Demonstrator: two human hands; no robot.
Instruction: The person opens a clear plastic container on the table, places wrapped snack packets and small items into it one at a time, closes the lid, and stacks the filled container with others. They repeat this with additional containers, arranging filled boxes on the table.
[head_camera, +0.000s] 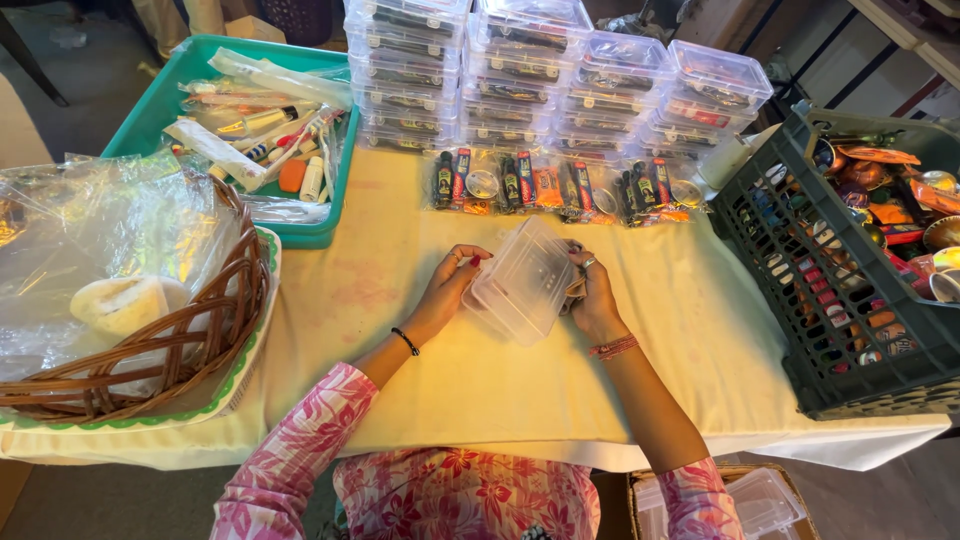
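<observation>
A clear plastic box (522, 280) is held tilted above the cream tablecloth (420, 380) between both hands. My left hand (447, 285) grips its left edge, fingers curled over the rim. My right hand (592, 292) holds the right side, and something small and brownish shows between its fingers, too hidden to name. Just beyond the box lies a row of clear packets (560, 185) with small colourful items in them.
Stacks of filled clear boxes (560, 70) stand at the back. A green tray (190, 70) of tubes and sticks sits back left, a wicker basket (200, 330) with plastic bags at left, a dark crate (800, 290) of colourful items at right. Empty boxes (760, 500) lie below.
</observation>
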